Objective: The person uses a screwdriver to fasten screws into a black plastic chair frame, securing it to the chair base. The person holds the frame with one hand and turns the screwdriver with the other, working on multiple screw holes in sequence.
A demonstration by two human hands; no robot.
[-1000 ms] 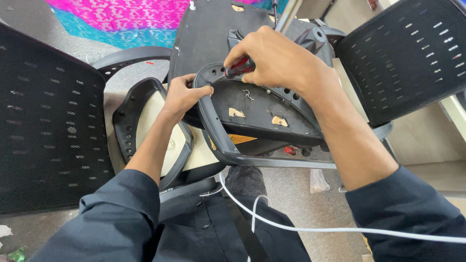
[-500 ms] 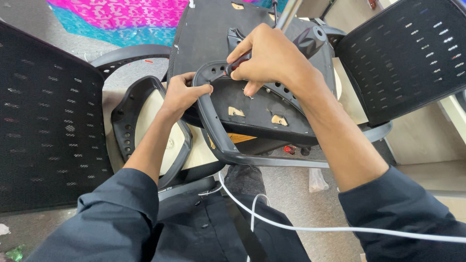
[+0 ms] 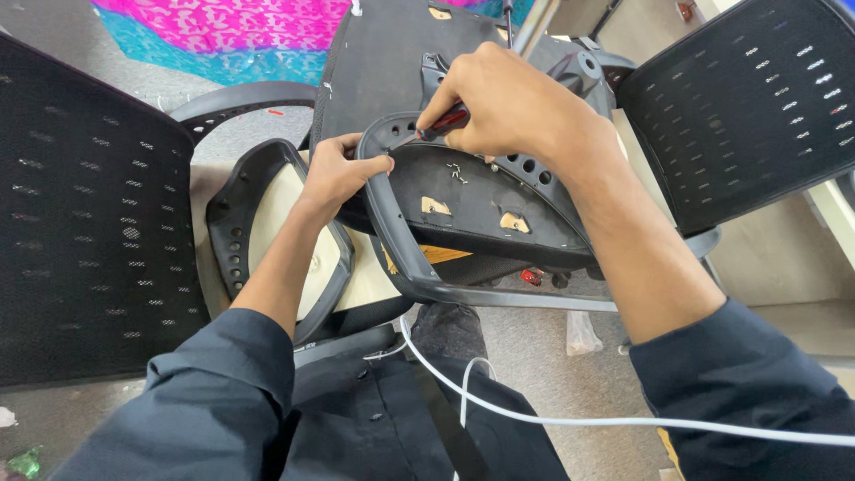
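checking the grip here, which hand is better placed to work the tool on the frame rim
Right. The right hand already grips the red-handled screwdriver, tip at the grey plastic chair frame rim. The left hand clamps that rim, steadying it.

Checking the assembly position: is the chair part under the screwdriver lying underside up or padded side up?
Underside up: the chair seat shows its bare black underside with ribbed plastic rim and holes.

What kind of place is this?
Probably a chair assembly or repair workshop. Loose black mesh chair backs stand around, the left hand steadies a grey plastic chair frame, and the right hand works a red-handled screwdriver on it.
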